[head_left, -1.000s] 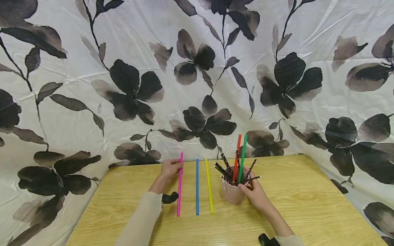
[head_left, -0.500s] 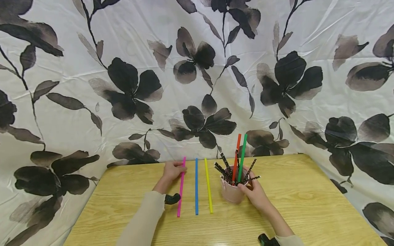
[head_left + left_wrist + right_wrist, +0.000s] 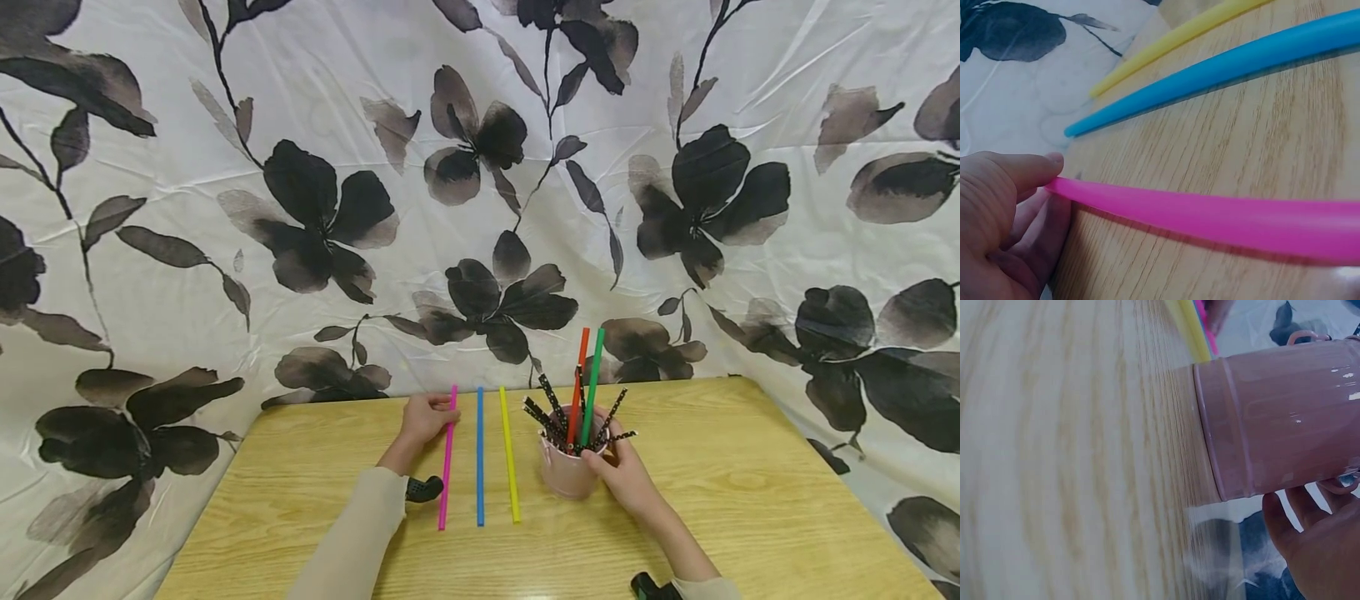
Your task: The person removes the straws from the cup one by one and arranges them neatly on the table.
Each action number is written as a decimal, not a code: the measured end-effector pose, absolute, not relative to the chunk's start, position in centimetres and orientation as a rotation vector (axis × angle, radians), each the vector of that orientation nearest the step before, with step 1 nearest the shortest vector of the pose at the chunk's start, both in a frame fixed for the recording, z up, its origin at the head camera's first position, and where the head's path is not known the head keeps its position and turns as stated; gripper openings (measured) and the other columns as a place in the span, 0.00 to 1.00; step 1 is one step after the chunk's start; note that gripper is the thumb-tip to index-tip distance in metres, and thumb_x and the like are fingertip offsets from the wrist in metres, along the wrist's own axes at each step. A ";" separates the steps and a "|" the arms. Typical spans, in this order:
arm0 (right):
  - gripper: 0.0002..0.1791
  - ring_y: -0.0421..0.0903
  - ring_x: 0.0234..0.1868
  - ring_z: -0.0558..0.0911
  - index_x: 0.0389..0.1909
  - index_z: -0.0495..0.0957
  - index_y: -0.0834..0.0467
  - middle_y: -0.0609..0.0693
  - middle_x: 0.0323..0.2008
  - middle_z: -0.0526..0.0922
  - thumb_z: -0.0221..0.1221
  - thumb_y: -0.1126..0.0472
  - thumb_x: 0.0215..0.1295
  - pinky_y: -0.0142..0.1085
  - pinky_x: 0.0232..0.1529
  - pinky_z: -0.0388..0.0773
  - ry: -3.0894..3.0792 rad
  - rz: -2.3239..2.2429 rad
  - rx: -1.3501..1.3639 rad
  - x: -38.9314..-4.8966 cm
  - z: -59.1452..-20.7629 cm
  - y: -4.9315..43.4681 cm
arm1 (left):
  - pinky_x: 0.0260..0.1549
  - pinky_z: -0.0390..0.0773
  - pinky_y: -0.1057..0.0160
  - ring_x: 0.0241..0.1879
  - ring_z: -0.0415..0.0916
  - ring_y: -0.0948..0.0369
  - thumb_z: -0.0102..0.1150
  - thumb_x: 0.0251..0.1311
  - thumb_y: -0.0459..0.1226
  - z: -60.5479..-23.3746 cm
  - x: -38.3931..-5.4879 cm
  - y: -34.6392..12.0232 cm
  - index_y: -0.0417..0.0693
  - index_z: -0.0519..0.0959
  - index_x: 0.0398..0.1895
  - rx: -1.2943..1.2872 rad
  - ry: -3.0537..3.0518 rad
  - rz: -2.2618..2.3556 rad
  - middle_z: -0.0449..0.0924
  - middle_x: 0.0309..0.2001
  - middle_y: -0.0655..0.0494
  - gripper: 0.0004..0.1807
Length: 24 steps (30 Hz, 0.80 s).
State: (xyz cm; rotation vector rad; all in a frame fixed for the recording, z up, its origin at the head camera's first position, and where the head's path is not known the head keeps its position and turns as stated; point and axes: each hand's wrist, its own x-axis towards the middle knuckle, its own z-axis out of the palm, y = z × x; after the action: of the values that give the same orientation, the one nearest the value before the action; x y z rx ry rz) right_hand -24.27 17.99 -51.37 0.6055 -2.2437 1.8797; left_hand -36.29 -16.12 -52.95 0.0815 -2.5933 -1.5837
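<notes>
With thumb and fingers, my left hand (image 3: 424,418) pinches a pink straw (image 3: 447,467) near its far end. The straw lies lengthwise over the table, left of a blue straw (image 3: 480,458) and a yellow straw (image 3: 509,458) that run roughly alongside it. In the left wrist view, the tip of the pink straw (image 3: 1210,219) is between the thumb and fingers. On the right side, my right hand (image 3: 626,475) grips a small pink bucket (image 3: 566,475) from its right. The bucket stands upright, holding a red straw (image 3: 583,350), a green straw (image 3: 593,375) and several black dotted straws (image 3: 551,400).
A wood-grain table (image 3: 720,500) spreads beneath everything. Behind it hangs a white cloth (image 3: 405,50) printed with dark flowers, meeting the table's far edge just past the straws. Looped handles (image 3: 1310,336) stick out from the bucket's side.
My left hand has shifted right and slightly nearer, bringing the pink straw closer to the blue one. My right hand and the bucket have stayed in place.
</notes>
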 end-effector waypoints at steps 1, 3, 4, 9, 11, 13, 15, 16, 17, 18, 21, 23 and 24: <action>0.35 0.61 0.67 0.62 0.74 0.53 0.56 0.63 0.68 0.62 0.55 0.68 0.69 0.36 0.55 0.71 -2.243 1.882 0.607 -24.3 -51.3 18.0 | 0.31 0.81 0.64 0.33 0.81 0.57 0.73 0.49 0.32 -53.0 -36.3 -16.1 0.33 0.83 0.44 0.089 -2.597 -1.580 0.85 0.36 0.45 0.18; 0.35 0.61 0.67 0.62 0.74 0.53 0.57 0.64 0.68 0.62 0.55 0.68 0.69 0.36 0.55 0.71 -2.244 1.884 0.610 -24.2 -51.2 18.0 | 0.30 0.80 0.65 0.32 0.81 0.57 0.74 0.48 0.32 -53.0 -36.3 -16.1 0.33 0.83 0.43 0.099 -2.606 -1.564 0.85 0.35 0.46 0.18; 0.35 0.61 0.67 0.62 0.74 0.53 0.57 0.64 0.68 0.62 0.55 0.68 0.69 0.36 0.55 0.71 -2.246 1.882 0.607 -24.2 -51.3 18.0 | 0.29 0.80 0.65 0.32 0.80 0.58 0.74 0.48 0.32 -53.0 -36.4 -16.1 0.33 0.83 0.43 0.111 -2.611 -1.565 0.85 0.35 0.46 0.18; 0.35 0.61 0.67 0.62 0.73 0.54 0.57 0.63 0.68 0.62 0.56 0.67 0.68 0.43 0.57 0.70 -2.271 1.870 0.571 -24.3 -51.4 18.0 | 0.25 0.78 0.67 0.29 0.79 0.60 0.75 0.47 0.33 -52.9 -36.5 -15.9 0.35 0.84 0.41 0.127 -2.624 -1.554 0.85 0.33 0.48 0.17; 0.36 0.62 0.67 0.61 0.73 0.54 0.56 0.63 0.68 0.62 0.57 0.66 0.68 0.48 0.58 0.69 -2.278 1.873 0.556 -24.4 -51.4 18.0 | 0.25 0.78 0.67 0.28 0.79 0.60 0.75 0.46 0.33 -52.9 -36.4 -15.9 0.34 0.84 0.40 0.116 -2.626 -1.542 0.85 0.32 0.48 0.17; 0.36 0.62 0.68 0.61 0.74 0.54 0.56 0.64 0.68 0.62 0.57 0.66 0.68 0.52 0.58 0.68 -2.280 1.873 0.548 -24.4 -51.4 18.0 | 0.25 0.78 0.66 0.28 0.79 0.60 0.75 0.46 0.33 -52.9 -36.3 -15.8 0.34 0.84 0.39 0.106 -2.634 -1.521 0.85 0.31 0.48 0.17; 0.36 0.63 0.67 0.61 0.74 0.53 0.57 0.65 0.68 0.61 0.57 0.66 0.68 0.53 0.58 0.67 -2.280 1.872 0.550 -24.4 -51.4 18.0 | 0.27 0.78 0.66 0.29 0.79 0.60 0.75 0.45 0.33 -52.9 -36.3 -15.8 0.35 0.84 0.38 0.111 -2.648 -1.490 0.85 0.31 0.50 0.16; 0.36 0.63 0.68 0.61 0.74 0.53 0.57 0.65 0.68 0.61 0.57 0.66 0.68 0.53 0.58 0.67 -2.280 1.874 0.550 -24.4 -51.4 18.1 | 0.28 0.78 0.65 0.29 0.78 0.60 0.75 0.46 0.34 -52.9 -36.3 -15.8 0.35 0.84 0.38 0.114 -2.656 -1.476 0.85 0.31 0.50 0.16; 0.36 0.63 0.68 0.61 0.74 0.53 0.57 0.65 0.68 0.61 0.57 0.66 0.68 0.53 0.58 0.67 -2.281 1.875 0.552 -24.4 -51.5 18.1 | 0.28 0.78 0.65 0.29 0.78 0.60 0.75 0.46 0.34 -53.0 -36.3 -15.7 0.36 0.85 0.38 0.121 -2.662 -1.463 0.85 0.31 0.51 0.16; 0.36 0.63 0.68 0.61 0.74 0.53 0.57 0.65 0.68 0.61 0.57 0.66 0.68 0.52 0.58 0.68 -2.279 1.877 0.553 -24.4 -51.5 18.1 | 0.29 0.77 0.65 0.30 0.78 0.60 0.75 0.46 0.34 -53.0 -36.3 -15.7 0.36 0.85 0.37 0.126 -2.667 -1.450 0.84 0.31 0.51 0.15; 0.36 0.63 0.68 0.61 0.74 0.52 0.57 0.65 0.68 0.61 0.56 0.67 0.68 0.54 0.58 0.66 -2.272 1.891 0.556 -24.4 -51.4 18.0 | 0.29 0.77 0.64 0.30 0.78 0.60 0.75 0.46 0.35 -53.1 -36.4 -15.7 0.37 0.85 0.37 0.140 -2.671 -1.431 0.84 0.31 0.52 0.15; 0.36 0.63 0.68 0.61 0.74 0.52 0.58 0.65 0.68 0.62 0.56 0.67 0.68 0.56 0.59 0.65 -2.262 1.902 0.563 -24.3 -51.3 18.0 | 0.30 0.78 0.64 0.30 0.78 0.60 0.75 0.46 0.35 -53.2 -36.5 -15.6 0.38 0.85 0.38 0.144 -2.669 -1.424 0.84 0.31 0.52 0.15; 0.36 0.63 0.67 0.61 0.74 0.52 0.58 0.64 0.68 0.62 0.56 0.67 0.69 0.56 0.59 0.65 -2.260 1.900 0.567 -24.3 -51.3 17.9 | 0.30 0.78 0.63 0.30 0.78 0.60 0.75 0.46 0.35 -53.2 -36.5 -15.6 0.38 0.85 0.38 0.146 -2.669 -1.420 0.84 0.31 0.52 0.15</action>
State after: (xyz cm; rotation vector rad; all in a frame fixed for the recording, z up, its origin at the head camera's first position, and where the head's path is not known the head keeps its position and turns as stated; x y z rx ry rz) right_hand -24.33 17.93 -51.25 0.5667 -2.2600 1.9001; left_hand -36.48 -15.58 -53.24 0.1465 -2.6690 -1.4202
